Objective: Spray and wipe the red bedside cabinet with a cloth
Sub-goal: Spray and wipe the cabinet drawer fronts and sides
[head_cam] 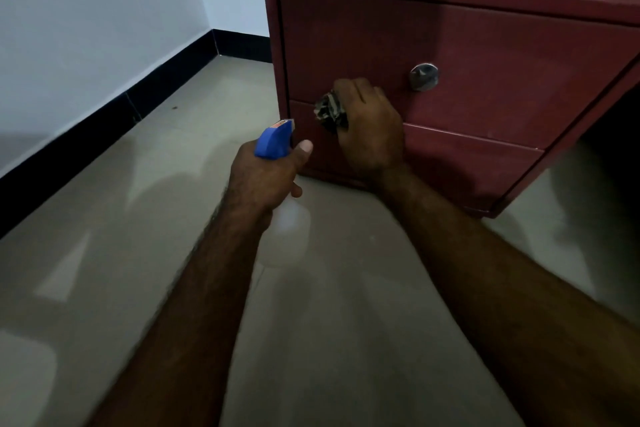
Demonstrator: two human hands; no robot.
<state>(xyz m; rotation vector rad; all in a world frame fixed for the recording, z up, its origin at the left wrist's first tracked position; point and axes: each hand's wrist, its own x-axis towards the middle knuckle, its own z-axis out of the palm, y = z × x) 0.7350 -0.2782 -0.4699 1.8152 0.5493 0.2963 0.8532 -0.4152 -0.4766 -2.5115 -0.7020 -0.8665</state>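
**Cloth on the drawer, spray bottle ready**

Your right hand (370, 128) is curled round a scrunched-up cloth (329, 111) and pushes it against the front of the red bedside cabinet (485, 45). The cloth sits low on the drawer (363, 38), right at the line where the lower panel (467, 163) starts, near the cabinet's left edge. The round metal lock (424, 77) is a little to the right and does not touch your hand.

Your left hand (266, 177) grips the spray bottle (273, 139) by its neck, just under the blue top. Your fingers wrap round it and your thumb sticks out to the side. The nozzle points at the cabinet, close to the cloth. The bottle is held up off the floor (138, 253).

The cloth looks soft and light, so it will squash flat when you press. Keep it bunched in your palm so it does not slip out.

The bottle looks like light plastic with a pale body. I cannot tell how full it is. Hold it at the neck so one finger can reach the trigger. It may get slippery if it gets wet.

The cabinet is hard and stiff, and I think it will stay put when you rub. The lock sticks out and could catch the cloth, so go round it.
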